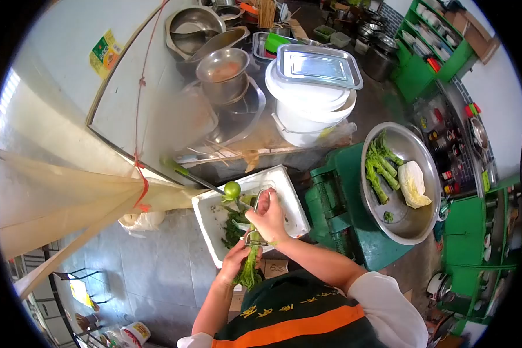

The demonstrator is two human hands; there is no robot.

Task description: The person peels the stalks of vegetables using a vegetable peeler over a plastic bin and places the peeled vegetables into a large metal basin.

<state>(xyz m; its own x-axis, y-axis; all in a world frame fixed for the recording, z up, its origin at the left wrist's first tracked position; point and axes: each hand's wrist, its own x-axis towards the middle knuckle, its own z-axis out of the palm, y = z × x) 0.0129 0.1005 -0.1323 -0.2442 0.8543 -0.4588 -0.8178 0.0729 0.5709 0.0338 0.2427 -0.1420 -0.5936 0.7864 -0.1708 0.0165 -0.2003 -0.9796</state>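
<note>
My right hand (267, 217) is closed around the metal frame of a peeler (254, 204), whose lower end lies against a green celtuce stalk (254, 233). Below it, my left hand (232, 262) grips the same stalk. The stalk's leafy top (248, 274) hangs down in front of the apron. Both hands are over the near part of a white foam box (294, 194), where dark green leaves and scraps (233, 227) lie. A round green thing (232, 190) shows at the box's far side, beside a long dark rod. My fingers partly hide the peeler and stalk.
To the right, a large metal bowl (397, 227) holds several leafy stalks (383, 165) and a pale cabbage (413, 184), on a green stand (383, 252). Beyond the box stand white buckets (296, 119) and metal pots (223, 87). A plastic sheet (75, 203) hangs at left.
</note>
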